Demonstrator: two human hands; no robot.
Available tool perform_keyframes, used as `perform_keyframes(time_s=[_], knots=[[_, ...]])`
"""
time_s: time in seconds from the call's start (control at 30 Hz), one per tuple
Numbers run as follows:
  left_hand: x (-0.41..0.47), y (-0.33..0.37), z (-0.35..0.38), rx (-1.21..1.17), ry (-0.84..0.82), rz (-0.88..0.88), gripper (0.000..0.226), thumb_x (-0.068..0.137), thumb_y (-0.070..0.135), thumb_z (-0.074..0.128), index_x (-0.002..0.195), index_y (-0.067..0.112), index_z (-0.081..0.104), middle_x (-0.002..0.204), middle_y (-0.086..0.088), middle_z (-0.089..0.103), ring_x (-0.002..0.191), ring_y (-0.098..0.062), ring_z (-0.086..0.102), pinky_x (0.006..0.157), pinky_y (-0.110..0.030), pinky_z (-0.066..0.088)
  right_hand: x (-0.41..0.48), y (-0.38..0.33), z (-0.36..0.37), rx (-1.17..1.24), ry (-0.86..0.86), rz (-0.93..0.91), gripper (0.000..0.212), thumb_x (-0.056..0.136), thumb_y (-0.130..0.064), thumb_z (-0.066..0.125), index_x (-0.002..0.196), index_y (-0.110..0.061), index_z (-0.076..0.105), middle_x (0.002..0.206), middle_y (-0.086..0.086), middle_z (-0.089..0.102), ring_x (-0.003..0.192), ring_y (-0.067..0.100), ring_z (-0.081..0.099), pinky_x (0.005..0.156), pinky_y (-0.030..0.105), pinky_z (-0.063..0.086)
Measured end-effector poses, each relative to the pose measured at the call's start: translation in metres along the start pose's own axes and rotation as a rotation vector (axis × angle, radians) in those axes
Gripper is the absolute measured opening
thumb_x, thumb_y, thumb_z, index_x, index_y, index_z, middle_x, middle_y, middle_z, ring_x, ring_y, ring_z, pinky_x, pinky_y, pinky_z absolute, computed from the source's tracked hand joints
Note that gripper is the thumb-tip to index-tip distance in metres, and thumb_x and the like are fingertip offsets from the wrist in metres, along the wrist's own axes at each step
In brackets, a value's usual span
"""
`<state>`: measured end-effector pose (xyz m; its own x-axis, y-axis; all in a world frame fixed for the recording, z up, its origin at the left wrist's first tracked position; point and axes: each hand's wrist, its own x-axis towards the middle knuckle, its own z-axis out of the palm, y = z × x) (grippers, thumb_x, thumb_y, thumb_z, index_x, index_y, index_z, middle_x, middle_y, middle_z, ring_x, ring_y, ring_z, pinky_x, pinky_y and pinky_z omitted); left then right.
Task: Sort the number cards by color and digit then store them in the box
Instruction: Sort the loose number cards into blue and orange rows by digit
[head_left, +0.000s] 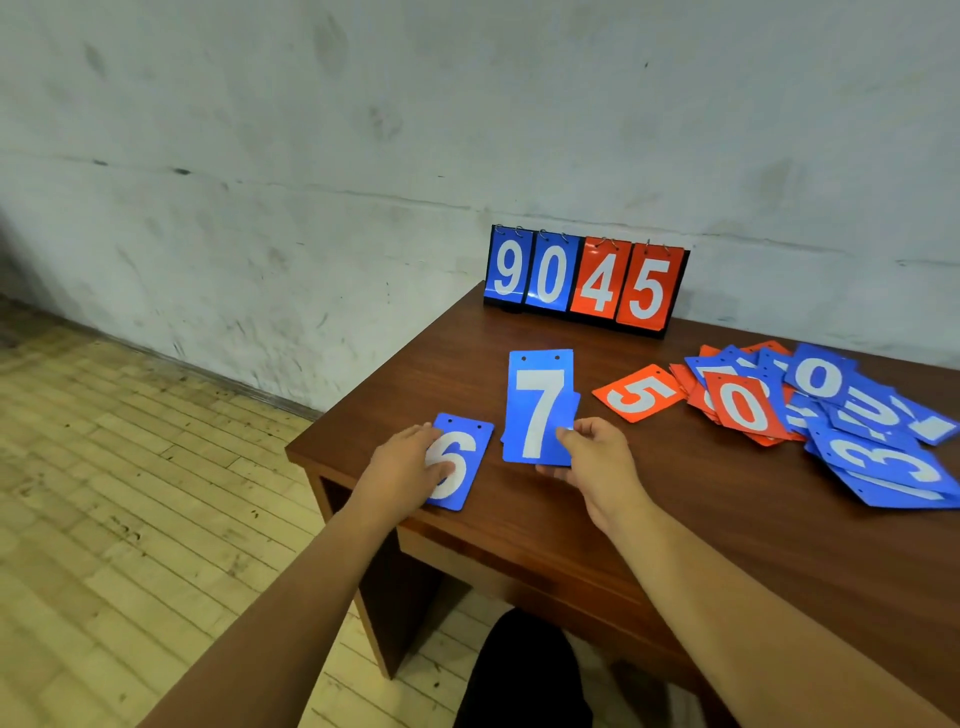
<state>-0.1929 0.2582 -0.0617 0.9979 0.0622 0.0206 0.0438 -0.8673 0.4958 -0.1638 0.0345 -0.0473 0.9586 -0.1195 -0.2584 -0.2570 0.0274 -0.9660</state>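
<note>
Blue 7 (540, 395) is pinched at its lower right edge by the right hand (597, 462). Left hand (405, 462) presses flat on 6 (470, 467), just left of that grip. Probably best: lay 7 squarely beside 6, edges aligned.

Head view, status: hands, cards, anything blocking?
Left hand rests on blue 6 card. Right hand pinches blue 7 card. Unsorted pile lies right, nothing blocking.

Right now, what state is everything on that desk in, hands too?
Blue 6 card: flat, face up, under the left hand.
Blue 7 card: pinched by the right hand, another blue card behind it.
Red 5 card: flat, face up, alone.
Card pile: red and blue mixed, overlapping.
Scoreboard: upright, showing 9045.
</note>
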Motion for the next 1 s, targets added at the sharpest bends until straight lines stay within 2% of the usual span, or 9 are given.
perform_keyframes(time_s=[0.13,0.3,0.37,0.43,0.53,0.63,0.73,0.93,1.0], knots=[[-0.026,0.01,0.003,-0.108,0.076,-0.045,0.052,0.094,0.019,0.062,0.143,0.021,0.044,0.145,-0.001,0.042,0.132,-0.02,0.045,0.102,-0.032,0.045,-0.021,0.007,-0.003,-0.075,0.036,0.03,0.021,0.095,-0.019,0.06,0.112,-0.008,0.057,0.115,0.007,0.059,0.076,0.017,0.071,0.07,0.041,0.062],[-0.046,0.024,-0.002,0.242,0.088,-0.363,0.063,0.084,0.061,0.061,0.132,0.023,0.043,0.142,-0.015,0.029,0.133,-0.031,0.03,0.105,-0.044,0.037,-0.046,0.006,-0.01,-0.088,0.031,0.044,0.018,0.095,-0.017,0.06,0.112,-0.011,0.056,0.108,0.003,0.056,0.083,0.018,0.068,0.068,0.039,0.062],[-0.053,0.026,-0.001,0.208,0.06,-0.432,0.067,0.084,0.064,0.059,0.133,0.022,0.041,0.141,-0.017,0.025,0.129,-0.033,0.035,0.097,-0.042,0.044,-0.052,0.006,-0.014,-0.096,0.038,0.044,0.017,0.095,-0.016,0.06,0.111,-0.011,0.057,0.105,0.002,0.055,0.088,0.019,0.067,0.067,0.038,0.062],[-0.059,0.027,-0.001,0.072,0.023,-0.454,0.066,0.088,0.056,0.058,0.139,0.019,0.037,0.138,-0.017,0.033,0.117,-0.029,0.052,0.086,-0.033,0.051,-0.057,0.006,-0.017,-0.106,0.057,0.052,0.018,0.095,-0.015,0.06,0.112,-0.012,0.056,0.102,0.001,0.053,0.09,0.02,0.067,0.068,0.038,0.062],[-0.07,0.03,-0.004,-0.149,0.087,-0.364,0.054,0.091,0.037,0.064,0.134,0.013,0.041,0.129,-0.012,0.054,0.109,-0.024,0.063,0.075,-0.028,0.056,-0.062,0.005,-0.023,-0.087,0.07,0.075,0.018,0.094,-0.016,0.061,0.112,-0.012,0.057,0.099,0.001,0.053,0.088,0.019,0.065,0.07,0.039,0.062],[-0.078,0.039,-0.009,-0.468,0.236,-0.225,0.036,0.095,0.023,0.061,0.128,0.017,0.049,0.126,-0.005,0.059,0.104,-0.011,0.06,0.057,-0.013,0.05,-0.064,0.004,-0.032,-0.037,0.092,0.087,0.021,0.094,-0.016,0.062,0.113,-0.013,0.057,0.107,0.004,0.055,0.088,0.018,0.064,0.068,0.04,0.062],[-0.075,0.061,-0.009,-0.758,0.26,-0.172,0.029,0.095,0.013,0.06,0.12,0.023,0.05,0.12,-0.001,0.061,0.1,-0.012,0.063,0.058,-0.017,0.055,-0.062,0.001,-0.051,-0.012,0.131,0.018,0.024,0.093,-0.012,0.062,0.115,-0.016,0.055,0.114,0.003,0.055,0.093,0.016,0.062,0.066,0.037,0.062],[-0.043,0.126,0.028,-0.769,0.106,-0.026,0.027,0.09,-0.001,0.059,0.111,0.015,0.053,0.115,-0.009,0.06,0.086,-0.016,0.067,0.055,-0.022,0.058,-0.05,-0.006,-0.107,-0.134,0.334,-0.039,0.021,0.097,-0.014,0.055,0.118,-0.014,0.054,0.115,0.003,0.055,0.089,0.015,0.061,0.065,0.034,0.059],[-0.031,0.145,0.044,-0.717,0.044,-0.003,0.026,0.09,-0.002,0.06,0.112,0.011,0.053,0.118,-0.013,0.057,0.084,-0.019,0.064,0.06,-0.026,0.06,-0.045,-0.006,-0.127,-0.246,0.404,-0.046,0.017,0.096,-0.014,0.052,0.112,-0.012,0.054,0.11,0.005,0.058,0.087,0.018,0.062,0.069,0.039,0.06]])
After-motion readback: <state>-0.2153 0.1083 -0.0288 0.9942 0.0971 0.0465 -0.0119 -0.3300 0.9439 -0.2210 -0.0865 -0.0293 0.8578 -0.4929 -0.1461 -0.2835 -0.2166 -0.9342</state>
